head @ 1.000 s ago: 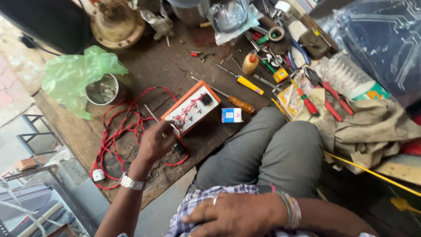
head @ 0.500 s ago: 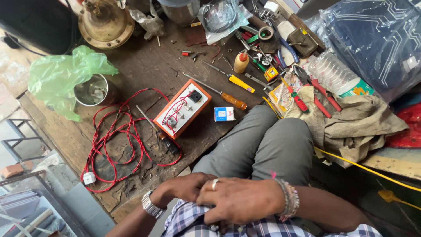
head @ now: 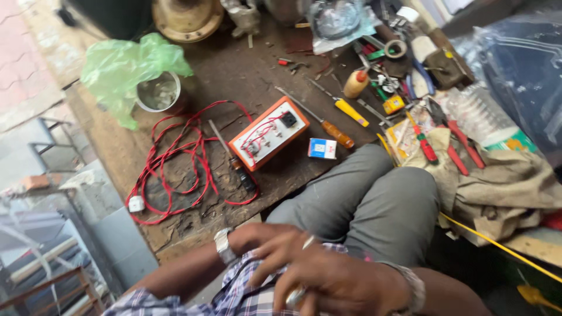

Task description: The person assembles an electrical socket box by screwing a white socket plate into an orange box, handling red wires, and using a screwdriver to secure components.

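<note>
My left hand (head: 256, 232), a metal watch on its wrist, lies low in the head view over my plaid shirt (head: 246, 295). My right hand (head: 333, 275), wearing a ring, rests across it with fingers spread; both are blurred. Neither touches the bench. Beyond my grey-trousered knee (head: 363, 205) an orange-and-white test box (head: 269, 133) lies on the wooden bench (head: 234, 64), with looped red wire (head: 175, 158) ending in a white plug (head: 136, 203). A dark-handled screwdriver (head: 237, 164) lies beside the box, and a small blue-and-white carton (head: 322, 148) to its right.
Screwdrivers with yellow (head: 351, 112) and orange (head: 338, 134) handles, red-handled pliers (head: 456, 146) and several small tools crowd the right. A green plastic bag (head: 129, 64) wraps a metal cup (head: 158, 92). A brown cloth (head: 503, 181) lies at right. The bench edge drops off at left.
My left hand has come off the bench near the red wire and back to my lap, where it now lies under my right hand. The view has shifted slightly.
</note>
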